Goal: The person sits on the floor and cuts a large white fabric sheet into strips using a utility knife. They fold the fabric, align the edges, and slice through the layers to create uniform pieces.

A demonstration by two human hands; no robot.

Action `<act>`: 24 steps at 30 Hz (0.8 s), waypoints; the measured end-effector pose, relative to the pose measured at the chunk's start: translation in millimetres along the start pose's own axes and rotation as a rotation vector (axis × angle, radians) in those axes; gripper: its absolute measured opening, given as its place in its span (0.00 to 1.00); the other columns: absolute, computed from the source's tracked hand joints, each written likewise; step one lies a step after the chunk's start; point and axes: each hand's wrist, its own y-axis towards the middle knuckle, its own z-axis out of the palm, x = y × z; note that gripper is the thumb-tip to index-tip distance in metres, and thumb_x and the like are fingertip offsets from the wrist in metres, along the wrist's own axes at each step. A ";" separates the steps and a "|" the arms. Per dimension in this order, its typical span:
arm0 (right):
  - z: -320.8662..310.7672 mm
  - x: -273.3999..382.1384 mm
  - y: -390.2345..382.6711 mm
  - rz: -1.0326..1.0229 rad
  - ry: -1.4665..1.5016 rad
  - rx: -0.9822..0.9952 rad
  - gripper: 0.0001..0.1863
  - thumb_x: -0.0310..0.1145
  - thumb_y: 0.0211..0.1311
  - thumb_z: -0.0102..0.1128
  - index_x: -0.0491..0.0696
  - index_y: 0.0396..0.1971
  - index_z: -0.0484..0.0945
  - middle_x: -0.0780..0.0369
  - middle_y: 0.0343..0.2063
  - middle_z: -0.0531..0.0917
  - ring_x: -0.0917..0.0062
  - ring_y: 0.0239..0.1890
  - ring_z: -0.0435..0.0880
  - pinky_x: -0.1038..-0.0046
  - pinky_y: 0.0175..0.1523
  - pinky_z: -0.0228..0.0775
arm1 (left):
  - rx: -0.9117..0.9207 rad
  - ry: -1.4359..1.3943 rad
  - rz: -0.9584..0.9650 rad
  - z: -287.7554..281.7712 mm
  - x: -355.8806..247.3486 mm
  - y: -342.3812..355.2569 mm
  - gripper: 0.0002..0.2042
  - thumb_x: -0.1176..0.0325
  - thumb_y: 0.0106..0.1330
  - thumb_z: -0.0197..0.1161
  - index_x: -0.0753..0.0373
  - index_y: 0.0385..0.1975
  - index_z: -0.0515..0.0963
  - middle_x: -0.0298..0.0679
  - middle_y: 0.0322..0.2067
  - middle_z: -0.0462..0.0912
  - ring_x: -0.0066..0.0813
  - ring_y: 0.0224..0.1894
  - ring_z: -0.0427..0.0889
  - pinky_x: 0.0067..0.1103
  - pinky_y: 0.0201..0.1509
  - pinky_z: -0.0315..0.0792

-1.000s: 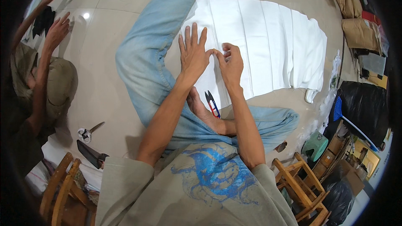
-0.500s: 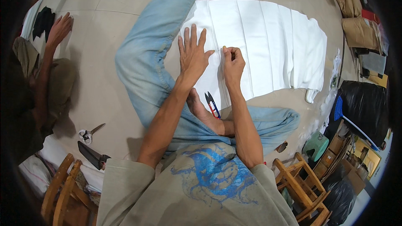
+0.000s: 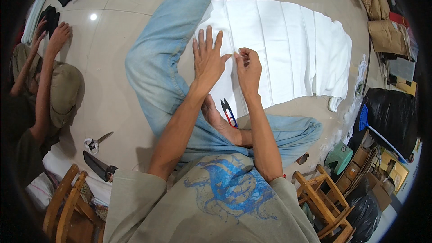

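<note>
A long white cloth (image 3: pixel 288 49) with several lengthwise seams is spread on the floor before my crossed legs. My left hand (image 3: pixel 209 60) rests flat on its left part, fingers spread and thumb pointing to the right. Just beyond that thumb, my right hand (image 3: pixel 248 68) is pinched close above a seam. Whatever lies between its thumb and forefinger is too small to make out. Thread snips (image 3: pixel 229 113) with dark blades and red and blue handles lie beside my bare foot, at the near edge of the cloth.
White-handled scissors (image 3: pixel 97 142) lie on the floor to the left. Another person's hands (image 3: pixel 54 36) work on a black cloth (image 3: pixel 48 19) at far left. Wooden stools (image 3: pixel 325 198) stand near both my sides. A blue brush (image 3: pixel 363 117) and black bags line the right.
My right hand has shifted slightly left toward my left thumb, its fingers turning. My left hand stays put. The other person's second hand has come into view at the black cloth.
</note>
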 end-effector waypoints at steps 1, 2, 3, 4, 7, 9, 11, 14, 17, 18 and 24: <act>1.5 -0.5 -0.5 -0.014 -0.013 -0.018 0.12 0.30 0.71 0.62 0.39 0.49 0.79 0.54 0.41 0.83 0.67 0.40 0.83 0.68 0.48 0.75 | -0.002 0.009 -0.006 0.6 1.4 -0.6 0.39 0.53 0.69 0.66 0.59 0.77 0.58 0.53 0.80 0.45 0.58 0.81 0.38 0.60 0.78 0.37; 3.7 -0.3 -1.4 -0.026 -0.027 -0.039 0.12 0.29 0.70 0.62 0.39 0.48 0.80 0.54 0.42 0.82 0.66 0.40 0.83 0.67 0.49 0.75 | 0.015 0.041 -0.030 -2.3 -0.1 -0.8 0.39 0.53 0.69 0.66 0.59 0.77 0.58 0.53 0.80 0.44 0.58 0.81 0.38 0.61 0.78 0.36; 4.3 -1.2 -2.0 -0.038 -0.041 -0.059 0.11 0.28 0.70 0.62 0.40 0.48 0.80 0.54 0.43 0.82 0.65 0.41 0.83 0.67 0.49 0.75 | 0.031 0.073 -0.054 -6.0 -1.6 -1.6 0.40 0.52 0.69 0.66 0.58 0.77 0.58 0.53 0.80 0.44 0.58 0.81 0.37 0.62 0.77 0.36; 3.3 -7.5 -2.8 -0.054 -0.050 -0.079 0.11 0.28 0.70 0.62 0.40 0.48 0.80 0.53 0.43 0.81 0.64 0.41 0.83 0.66 0.49 0.75 | 0.048 0.105 -0.077 -8.8 -2.2 -2.0 0.40 0.51 0.69 0.66 0.58 0.78 0.58 0.53 0.80 0.44 0.58 0.81 0.37 0.63 0.77 0.36; -0.3 -20.7 -0.2 -0.100 -0.075 -0.082 0.10 0.27 0.69 0.62 0.40 0.47 0.79 0.52 0.43 0.81 0.62 0.42 0.84 0.64 0.49 0.76 | 0.044 0.083 -0.063 -7.7 3.6 -2.6 0.41 0.50 0.69 0.65 0.57 0.78 0.56 0.54 0.80 0.42 0.61 0.81 0.36 0.66 0.76 0.35; -4.4 -15.4 4.0 -0.114 -0.103 -0.018 0.10 0.27 0.68 0.63 0.40 0.46 0.79 0.52 0.42 0.81 0.62 0.43 0.84 0.63 0.48 0.77 | 0.034 0.093 -0.053 -5.9 5.9 -3.3 0.41 0.50 0.69 0.65 0.57 0.79 0.55 0.54 0.80 0.42 0.62 0.81 0.35 0.66 0.75 0.35; -6.9 -7.0 6.8 -0.157 -0.128 0.066 0.10 0.27 0.67 0.64 0.40 0.45 0.79 0.53 0.42 0.81 0.61 0.42 0.84 0.63 0.47 0.77 | 0.029 0.095 -0.052 -4.7 6.4 -3.3 0.41 0.50 0.69 0.65 0.57 0.79 0.55 0.55 0.80 0.41 0.63 0.81 0.35 0.66 0.75 0.35; -1.4 -8.8 10.0 -0.222 -0.179 0.082 0.10 0.29 0.65 0.67 0.42 0.42 0.79 0.54 0.40 0.81 0.59 0.38 0.83 0.62 0.45 0.75 | 0.039 0.103 -0.059 -4.9 5.7 -2.7 0.41 0.50 0.70 0.65 0.57 0.79 0.55 0.55 0.80 0.41 0.64 0.80 0.36 0.67 0.75 0.36; 5.8 -14.8 10.8 -0.218 -0.183 0.026 0.08 0.29 0.65 0.67 0.43 0.40 0.79 0.55 0.37 0.81 0.59 0.36 0.83 0.61 0.43 0.73 | 0.051 0.111 -0.051 -5.0 5.2 -3.2 0.42 0.49 0.69 0.65 0.57 0.79 0.55 0.54 0.80 0.41 0.64 0.80 0.36 0.67 0.75 0.36; 7.1 -18.5 10.6 -0.237 -0.196 0.011 0.08 0.29 0.65 0.67 0.43 0.39 0.79 0.56 0.36 0.81 0.59 0.36 0.83 0.61 0.43 0.73 | 0.045 0.112 -0.048 -4.9 5.7 -3.1 0.42 0.49 0.69 0.65 0.57 0.79 0.55 0.54 0.80 0.41 0.64 0.80 0.36 0.67 0.75 0.36; 2.6 -20.7 11.7 0.000 0.009 -0.051 0.09 0.32 0.70 0.65 0.41 0.36 0.80 0.59 0.29 0.83 0.72 0.33 0.80 0.69 0.41 0.71 | 0.018 0.088 -0.050 -3.6 7.8 -3.4 0.42 0.49 0.69 0.66 0.56 0.79 0.55 0.53 0.80 0.42 0.63 0.80 0.36 0.67 0.75 0.37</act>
